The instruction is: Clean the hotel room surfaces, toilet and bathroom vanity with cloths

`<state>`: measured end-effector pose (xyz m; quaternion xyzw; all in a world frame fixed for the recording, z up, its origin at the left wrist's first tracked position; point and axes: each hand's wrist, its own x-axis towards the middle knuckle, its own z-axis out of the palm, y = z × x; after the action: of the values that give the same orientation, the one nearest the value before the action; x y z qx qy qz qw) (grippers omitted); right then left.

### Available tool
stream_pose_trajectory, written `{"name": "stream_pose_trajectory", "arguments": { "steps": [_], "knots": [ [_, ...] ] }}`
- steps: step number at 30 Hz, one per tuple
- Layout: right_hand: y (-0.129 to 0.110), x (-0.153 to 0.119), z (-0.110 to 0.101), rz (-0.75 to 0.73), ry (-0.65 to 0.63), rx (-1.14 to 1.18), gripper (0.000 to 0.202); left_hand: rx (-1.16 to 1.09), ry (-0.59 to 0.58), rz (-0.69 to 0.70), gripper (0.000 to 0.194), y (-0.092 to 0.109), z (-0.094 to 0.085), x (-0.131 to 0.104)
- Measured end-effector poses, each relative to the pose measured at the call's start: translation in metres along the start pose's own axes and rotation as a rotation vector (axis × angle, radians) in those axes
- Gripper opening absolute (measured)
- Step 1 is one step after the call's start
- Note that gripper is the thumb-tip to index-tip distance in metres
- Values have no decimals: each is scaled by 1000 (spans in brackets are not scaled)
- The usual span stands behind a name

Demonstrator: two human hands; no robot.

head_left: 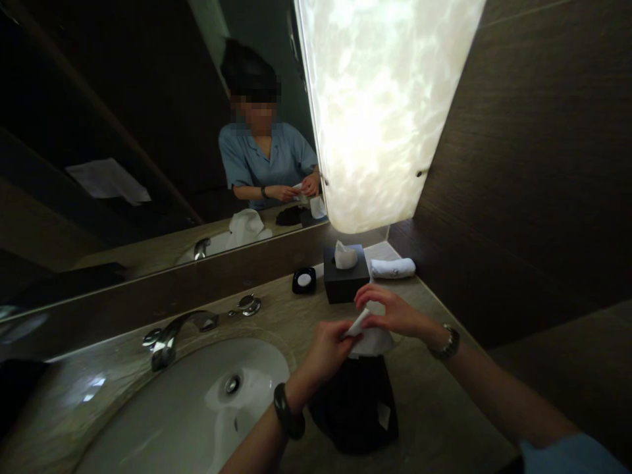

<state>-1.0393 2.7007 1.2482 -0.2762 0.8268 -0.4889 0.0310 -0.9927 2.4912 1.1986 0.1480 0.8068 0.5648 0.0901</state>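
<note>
A folded white tissue (376, 343) is held between my two hands above the counter. My left hand (328, 349) pinches its folded edge from the left, fingers closed. On the other side my right hand (392, 313) grips it between thumb and fingers, with the index finger raised and curved. Beneath them a black cloth item (363, 405) with a small white tag lies on the counter; its exact kind is unclear in the dark. Just behind my hands stands a dark tissue box (345, 289) with a white tissue poking out of its top.
A white sink (182, 408) with a chrome faucet (170, 339) is at left. Behind are a drain knob (248, 304) and a black soap dish (304, 289). A rolled white towel (394, 268) lies by the right wall. A mirror (148, 118) and lit panel (380, 112) rise above.
</note>
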Motion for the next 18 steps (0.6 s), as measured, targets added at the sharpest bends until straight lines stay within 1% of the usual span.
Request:
{"name": "stream_pose_trajectory", "arguments": {
  "steps": [1,2,3,4,5,6,7,8,9,11,12,14,16,18],
  "knots": [
    [-4,13,-12,-36,21,-50,23,44,49,10,18,-4,-6,13],
    [-11,28,-24,-79,120,-109,23,92,131,7,18,-9,-13,26],
    [-19,42,-35,-137,286,-178,23,137,238,-7,19,-16,-22,39],
    [-27,56,-45,-209,481,-256,21,167,347,-25,19,-22,-33,50],
    [-33,68,-50,-292,634,-331,17,180,439,-40,20,-29,-43,59],
    [-36,77,-51,-371,696,-397,14,182,500,-46,21,-34,-52,65],
    [-33,82,-47,-433,660,-458,12,184,533,-47,22,-39,-60,69],
    [-25,85,-38,-469,546,-517,15,190,549,-44,23,-42,-66,70],
    [-12,84,-25,-475,394,-574,20,202,557,-38,24,-43,-70,70],
    [22,80,6,-406,123,-669,29,243,574,-13,26,-42,-70,69],
    [38,79,20,-347,35,-709,32,264,579,10,28,-40,-67,70],
    [61,83,37,-208,-69,-767,32,305,550,63,33,-33,-59,77],
    [69,100,38,-96,-143,-773,28,353,467,85,45,-25,-52,90],
    [69,124,26,-15,-219,-698,20,415,363,48,56,-20,-48,107]
  ]
}}
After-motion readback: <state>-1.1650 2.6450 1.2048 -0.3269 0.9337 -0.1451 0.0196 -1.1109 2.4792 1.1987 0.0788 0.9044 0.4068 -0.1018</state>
